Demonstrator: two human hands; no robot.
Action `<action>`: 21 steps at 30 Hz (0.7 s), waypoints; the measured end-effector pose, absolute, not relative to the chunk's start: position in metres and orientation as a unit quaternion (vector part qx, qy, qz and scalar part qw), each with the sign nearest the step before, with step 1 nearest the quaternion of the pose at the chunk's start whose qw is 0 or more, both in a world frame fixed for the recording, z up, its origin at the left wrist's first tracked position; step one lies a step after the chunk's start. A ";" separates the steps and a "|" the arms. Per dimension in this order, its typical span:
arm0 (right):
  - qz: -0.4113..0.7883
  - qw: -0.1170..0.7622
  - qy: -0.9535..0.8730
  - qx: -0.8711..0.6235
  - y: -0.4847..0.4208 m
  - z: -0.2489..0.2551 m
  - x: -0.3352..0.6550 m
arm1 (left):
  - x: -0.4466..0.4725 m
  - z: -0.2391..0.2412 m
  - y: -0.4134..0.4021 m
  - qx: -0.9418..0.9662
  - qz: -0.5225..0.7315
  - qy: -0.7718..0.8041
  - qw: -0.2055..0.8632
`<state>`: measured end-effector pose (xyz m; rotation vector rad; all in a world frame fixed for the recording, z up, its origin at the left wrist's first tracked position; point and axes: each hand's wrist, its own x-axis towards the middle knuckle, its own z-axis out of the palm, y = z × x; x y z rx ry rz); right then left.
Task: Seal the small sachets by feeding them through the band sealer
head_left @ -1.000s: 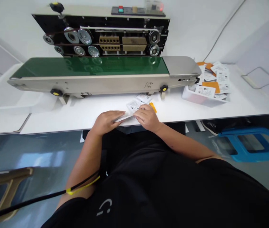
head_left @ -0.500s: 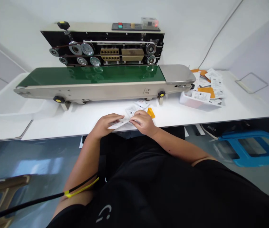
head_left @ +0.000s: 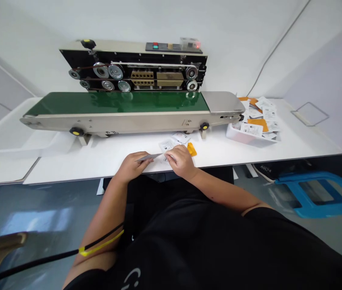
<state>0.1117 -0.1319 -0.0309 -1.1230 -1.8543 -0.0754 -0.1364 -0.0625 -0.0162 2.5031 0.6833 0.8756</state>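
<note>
The left hand (head_left: 130,167) is closed on a thin printed sachet (head_left: 148,157), pinching it between thumb and fingers, and the sachet shows almost edge-on. The right hand (head_left: 181,162) lies just beside it, with its fingers (head_left: 171,151) down on the sachet's far end or on the papers beneath; whether they grip anything, the view cannot settle. The sachet stands in the gap between the two hands, just above the table's front edge. Its long axis runs across the body, rising slightly toward the right hand, and its free end sticks out past the left fingertips.

Straight ahead, a continuous band sealer (head_left: 134,80) runs along the white table (head_left: 68,161), its green conveyor belt (head_left: 116,102) lying parallel to the held sachet. Off to the right, near the sealer's end, a white plastic tray (head_left: 240,139) is heaped with white and orange sachets (head_left: 260,114), and more spill onto the tabletop. Below the table edge sits a blue plastic stool (head_left: 319,197). Under the right hand lie loose white sachets (head_left: 171,144), with a small orange sachet (head_left: 192,149) just beyond the fingers. A black cable (head_left: 32,268) with a yellow tie (head_left: 98,245) crosses the left forearm.
</note>
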 end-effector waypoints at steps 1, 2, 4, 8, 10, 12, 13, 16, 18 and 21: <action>-0.015 0.472 -0.754 -0.456 -0.133 -0.030 0.112 | -0.137 -0.017 -0.062 0.888 0.320 0.246 0.220; 0.012 0.478 -0.753 -0.451 -0.134 -0.029 0.113 | -0.137 -0.018 -0.061 0.878 0.331 0.251 0.237; 0.114 0.489 -0.746 -0.437 -0.135 -0.025 0.112 | -0.137 -0.019 -0.059 0.864 0.353 0.261 0.247; 0.457 0.470 -0.611 -0.443 -0.134 -0.013 0.099 | -0.136 -0.021 -0.058 0.858 0.370 0.289 0.208; 0.579 0.442 -0.525 -0.441 -0.130 -0.007 0.089 | -0.136 -0.024 -0.057 0.860 0.362 0.305 0.193; 0.633 0.420 -0.482 -0.438 -0.127 -0.001 0.082 | -0.135 -0.025 -0.057 0.867 0.344 0.311 0.183; 0.639 0.414 -0.475 -0.441 -0.125 0.003 0.081 | -0.135 -0.025 -0.058 0.870 0.334 0.312 0.182; 0.590 0.426 -0.492 -0.478 -0.115 0.022 0.096 | -0.135 -0.023 -0.060 0.872 0.305 0.329 0.196; 0.510 0.464 -0.511 -0.514 -0.100 0.044 0.125 | -0.136 -0.022 -0.062 0.859 0.305 0.342 0.229; 0.354 0.569 -0.492 -0.556 -0.066 0.087 0.188 | -0.139 -0.023 -0.062 0.821 0.336 0.336 0.317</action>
